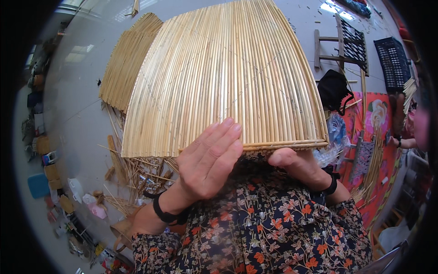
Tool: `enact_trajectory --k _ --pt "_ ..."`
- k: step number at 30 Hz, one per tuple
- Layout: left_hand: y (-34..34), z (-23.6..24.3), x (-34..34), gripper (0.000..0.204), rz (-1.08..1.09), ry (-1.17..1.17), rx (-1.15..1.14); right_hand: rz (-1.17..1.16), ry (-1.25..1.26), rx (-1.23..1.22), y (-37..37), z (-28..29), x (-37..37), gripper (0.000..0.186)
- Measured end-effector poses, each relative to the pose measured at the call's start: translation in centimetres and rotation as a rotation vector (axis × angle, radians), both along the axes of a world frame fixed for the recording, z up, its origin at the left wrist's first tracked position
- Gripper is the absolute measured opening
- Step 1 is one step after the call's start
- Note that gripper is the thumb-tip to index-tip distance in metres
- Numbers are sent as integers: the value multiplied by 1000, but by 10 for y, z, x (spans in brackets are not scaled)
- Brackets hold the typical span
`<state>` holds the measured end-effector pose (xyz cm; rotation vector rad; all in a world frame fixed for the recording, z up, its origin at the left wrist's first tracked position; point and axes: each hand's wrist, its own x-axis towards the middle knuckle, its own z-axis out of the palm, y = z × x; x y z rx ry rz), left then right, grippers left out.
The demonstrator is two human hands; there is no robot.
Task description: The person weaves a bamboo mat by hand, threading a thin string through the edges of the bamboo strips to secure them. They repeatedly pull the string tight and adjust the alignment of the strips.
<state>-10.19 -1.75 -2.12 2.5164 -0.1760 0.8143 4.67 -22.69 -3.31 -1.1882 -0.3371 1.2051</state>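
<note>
A large mat of pale, straight plant stalks (214,82), stitched side by side with dark thread, stands tilted before me. A thin stalk strip (283,145) runs along its near edge. Across this edge lies my left hand (211,157), its long fingers together on the mat's upper face; its thumb is hidden. My right hand (299,165) holds the near edge further right, thumb pointing left just below the strip. The right fingers are out of sight beneath the mat. Both wrists wear dark bands.
Another stalk mat (130,59) lies at the far left, with loose stalk scraps (148,178) nearer me. To the right are a small wooden stool (342,45), a dark plastic crate (392,64), a black bag (334,90) and a red floral cloth (360,107). Another person's arm (406,143) shows at the right.
</note>
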Motion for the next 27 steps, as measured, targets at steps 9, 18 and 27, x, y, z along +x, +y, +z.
enact_trajectory --k 9,18,27 --pt "-3 -2 -1 17 12 0 1 55 71 -128 0 1 -1 42" --pt "-5 -7 0 15 13 -18 -6 -3 115 149 5 -17 -8 32" --pt "-8 -27 -3 16 30 -40 17 393 -559 -214 -21 26 13 45"
